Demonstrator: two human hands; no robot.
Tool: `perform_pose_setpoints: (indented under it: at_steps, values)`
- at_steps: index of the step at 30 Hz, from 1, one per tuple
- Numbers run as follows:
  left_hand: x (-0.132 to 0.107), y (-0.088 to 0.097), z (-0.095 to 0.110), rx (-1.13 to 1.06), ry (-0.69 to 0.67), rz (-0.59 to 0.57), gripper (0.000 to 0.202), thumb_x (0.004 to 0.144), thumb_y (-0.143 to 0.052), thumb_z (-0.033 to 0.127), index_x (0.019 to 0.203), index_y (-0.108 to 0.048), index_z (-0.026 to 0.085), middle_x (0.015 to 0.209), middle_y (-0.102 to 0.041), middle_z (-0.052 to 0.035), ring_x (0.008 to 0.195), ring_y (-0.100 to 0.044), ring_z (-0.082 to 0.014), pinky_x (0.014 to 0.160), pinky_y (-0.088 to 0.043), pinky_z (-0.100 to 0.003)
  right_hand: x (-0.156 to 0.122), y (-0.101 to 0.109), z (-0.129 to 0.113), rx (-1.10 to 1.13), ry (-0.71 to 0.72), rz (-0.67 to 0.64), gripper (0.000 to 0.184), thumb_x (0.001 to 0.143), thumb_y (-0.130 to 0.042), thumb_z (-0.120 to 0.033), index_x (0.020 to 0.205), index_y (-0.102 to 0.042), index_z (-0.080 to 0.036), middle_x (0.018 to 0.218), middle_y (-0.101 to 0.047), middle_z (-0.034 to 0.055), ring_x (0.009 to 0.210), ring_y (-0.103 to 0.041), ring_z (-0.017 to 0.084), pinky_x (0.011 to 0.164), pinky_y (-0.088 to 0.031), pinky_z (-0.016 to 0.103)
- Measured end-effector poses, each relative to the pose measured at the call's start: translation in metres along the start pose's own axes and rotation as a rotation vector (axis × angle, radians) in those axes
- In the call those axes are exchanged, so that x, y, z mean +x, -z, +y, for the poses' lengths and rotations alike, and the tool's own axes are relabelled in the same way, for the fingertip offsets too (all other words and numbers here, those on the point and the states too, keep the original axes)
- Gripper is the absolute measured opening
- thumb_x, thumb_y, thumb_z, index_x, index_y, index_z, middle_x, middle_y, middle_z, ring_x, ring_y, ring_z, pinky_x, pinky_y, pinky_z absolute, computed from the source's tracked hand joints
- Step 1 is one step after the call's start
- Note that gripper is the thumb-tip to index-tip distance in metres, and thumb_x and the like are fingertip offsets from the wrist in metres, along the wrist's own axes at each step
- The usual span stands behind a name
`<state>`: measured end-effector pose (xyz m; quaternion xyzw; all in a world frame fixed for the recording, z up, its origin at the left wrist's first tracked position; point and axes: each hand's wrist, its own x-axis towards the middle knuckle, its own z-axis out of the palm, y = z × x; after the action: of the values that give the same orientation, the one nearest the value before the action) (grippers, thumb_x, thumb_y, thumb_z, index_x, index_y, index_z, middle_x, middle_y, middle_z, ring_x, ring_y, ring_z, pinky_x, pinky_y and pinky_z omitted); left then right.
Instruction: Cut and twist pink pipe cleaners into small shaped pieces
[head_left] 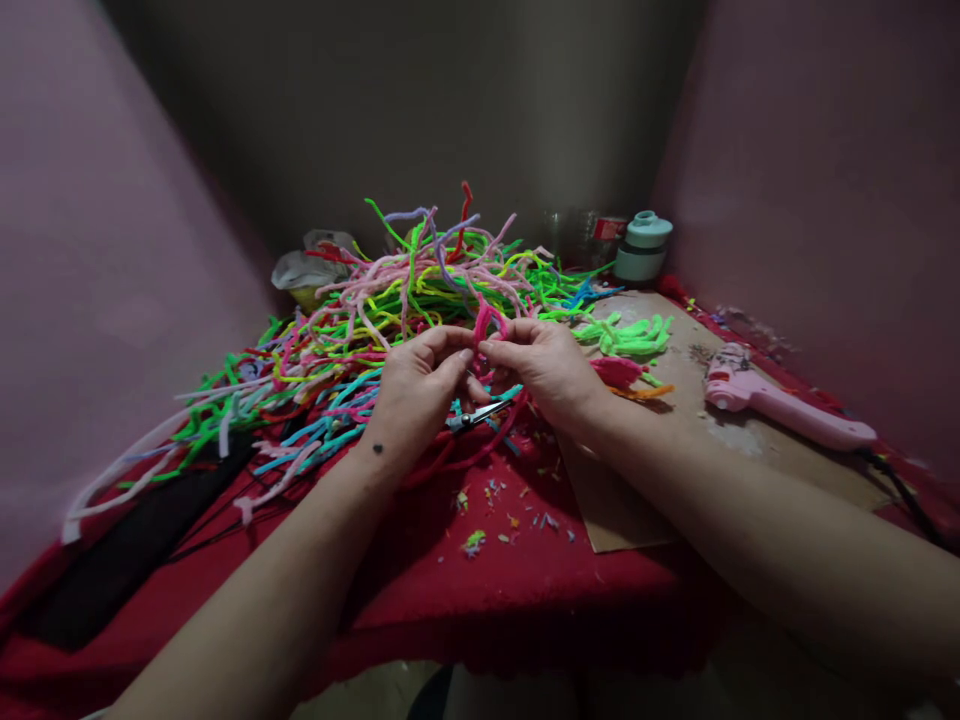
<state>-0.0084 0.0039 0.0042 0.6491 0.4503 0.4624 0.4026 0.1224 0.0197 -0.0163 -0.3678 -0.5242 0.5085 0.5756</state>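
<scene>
Hands (416, 380) (551, 368) on pink pipe cleaner (480, 322)

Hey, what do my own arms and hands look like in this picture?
The left hand and right hand are bare, with no gloves or rings visible. The visible left forearm and right forearm are uncovered. A small, dark, round spot marks the left wrist; I can't tell what it is.
</scene>
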Motion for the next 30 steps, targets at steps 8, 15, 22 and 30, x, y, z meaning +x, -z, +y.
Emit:
perform_pose_setpoints:
  at_steps: [8,15,22,30]
  values:
    - [0.001,0.000,0.004,-0.032,0.141,-0.034,0.006,0.073,-0.054,0.014,0.079,-0.054,0.014,0.046,-0.059,0.0018,0.033,-0.052,-0.0110,0.036,-0.042,-0.020,0.000,0.001,-0.003,0.179,-0.066,-0.090,0.018,0.063,-0.071,-0.025,0.069,-0.057,-0.015,0.059,-0.056,-0.0030,0.045,-0.045,0.006,0.046,-0.037,0.022]
    - [0.005,0.007,-0.001,-0.153,0.290,-0.194,0.009,0.075,-0.058,0.018,0.074,-0.051,0.014,0.048,-0.062,-0.0027,0.037,-0.057,-0.0130,0.039,-0.045,-0.020,0.002,0.002,0.000,0.191,-0.072,-0.079,0.018,0.065,-0.068,-0.026,0.060,-0.055,-0.014,0.050,-0.052,-0.0038,0.045,-0.044,0.006,0.046,-0.036,0.021]
    - [0.008,0.015,-0.005,-0.269,0.382,-0.310,0.012,0.072,-0.062,0.016,0.071,-0.051,0.012,0.051,-0.061,-0.0037,0.044,-0.062,-0.0155,0.044,-0.050,-0.024,0.002,0.000,0.004,0.179,-0.087,-0.069,0.020,0.067,-0.065,-0.027,0.057,-0.052,-0.015,0.050,-0.053,-0.0027,0.045,-0.047,0.007,0.047,-0.038,0.021]
    - [0.009,0.017,-0.002,-0.140,0.347,-0.377,0.019,0.067,-0.066,0.022,0.071,-0.049,0.015,0.052,-0.060,-0.0003,0.047,-0.064,-0.0177,0.044,-0.052,-0.026,0.001,-0.004,0.003,0.277,-0.157,-0.072,0.019,0.070,-0.061,-0.020,0.055,-0.050,-0.015,0.045,-0.051,-0.0035,0.040,-0.049,0.009,0.044,-0.040,0.022]
